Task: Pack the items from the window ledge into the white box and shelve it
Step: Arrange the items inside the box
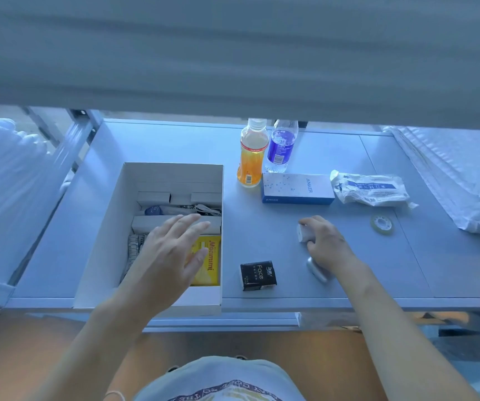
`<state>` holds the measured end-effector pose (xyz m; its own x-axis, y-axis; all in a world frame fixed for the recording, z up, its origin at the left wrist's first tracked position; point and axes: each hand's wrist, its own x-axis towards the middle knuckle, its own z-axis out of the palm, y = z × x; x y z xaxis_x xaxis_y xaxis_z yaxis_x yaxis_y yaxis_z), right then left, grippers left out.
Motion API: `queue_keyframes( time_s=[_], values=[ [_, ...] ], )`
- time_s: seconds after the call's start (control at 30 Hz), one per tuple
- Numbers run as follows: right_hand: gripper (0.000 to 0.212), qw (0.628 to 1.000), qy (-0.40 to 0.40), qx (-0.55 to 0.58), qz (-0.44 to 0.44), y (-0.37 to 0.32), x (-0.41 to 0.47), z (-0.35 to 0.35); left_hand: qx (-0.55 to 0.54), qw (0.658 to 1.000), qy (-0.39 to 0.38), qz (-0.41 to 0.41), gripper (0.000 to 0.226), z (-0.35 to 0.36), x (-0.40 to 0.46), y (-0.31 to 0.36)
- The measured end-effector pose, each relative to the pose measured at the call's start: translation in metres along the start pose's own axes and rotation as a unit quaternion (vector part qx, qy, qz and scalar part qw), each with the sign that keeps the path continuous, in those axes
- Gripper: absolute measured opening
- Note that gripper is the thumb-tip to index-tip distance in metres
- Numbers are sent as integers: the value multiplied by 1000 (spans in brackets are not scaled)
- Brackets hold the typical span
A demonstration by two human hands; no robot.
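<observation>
At the far left, crumpled white fabric (4, 169) lies bunched beside the smooth, pale window ledge (160, 143). On the left part of the ledge sits the white box (111, 215), a rectangular open-topped cardboard carton with plain matte walls. Inside it lie several small white cartons, a tangle of cord, a grey ridged strip and a glossy yellow packet (208, 260) printed with red letters. My left hand (172, 250) hovers over the box's near end with fingers straight and spread, holding nothing, partly covering the yellow packet.

Just right of the box, at the back of the ledge, stand two clear plastic bottles side by side: one of orange drink (251, 157) with a white cap, one with a blue label (280, 146). In front of them lies a long, flat blue-and-white Anker box (298, 188). Nearer me rests a small black tissue pack (258, 275), soft and rectangular, printed "Face".

My right hand (327, 243) rests on the ledge, fingers curled round a small white blocky object (302, 233); a rounded silver object (316, 270) lies just under my wrist.

Further right lie a crinkled white plastic packet (370, 188) with a blue label and a clear ring-shaped tape roll (382, 224). More white quilted fabric (464, 180) spills over the ledge's right end.
</observation>
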<state>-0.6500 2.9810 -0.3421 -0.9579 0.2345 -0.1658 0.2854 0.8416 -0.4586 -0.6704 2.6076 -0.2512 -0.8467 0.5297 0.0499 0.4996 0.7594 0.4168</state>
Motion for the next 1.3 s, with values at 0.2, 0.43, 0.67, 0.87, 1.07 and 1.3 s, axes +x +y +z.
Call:
queue_keyframes(
  time_s=[0.2,0.43,0.67,0.87,1.07,1.3],
  values=[
    [50,995,88,39,-34,-25,-13,-16,-23,999,32,-17,49,-20,-9,-23],
    [50,968,139,113,-174,-144,-36,-41,11,998,68,-10,40,-40,-34,-58],
    [49,949,48,66,-305,-262,-44,0,9,996,87,-19,32,-38,-61,-88],
    [34,946,-74,-136,-286,-296,-14,55,-56,990,125,-32,32,-18,-78,-90],
    [39,939,-85,-198,-266,-302,0,83,-45,990,123,-48,36,-11,-83,-87],
    [50,948,-86,-199,-232,-300,5,93,-43,990,133,-31,31,-7,-82,-91]
  ],
)
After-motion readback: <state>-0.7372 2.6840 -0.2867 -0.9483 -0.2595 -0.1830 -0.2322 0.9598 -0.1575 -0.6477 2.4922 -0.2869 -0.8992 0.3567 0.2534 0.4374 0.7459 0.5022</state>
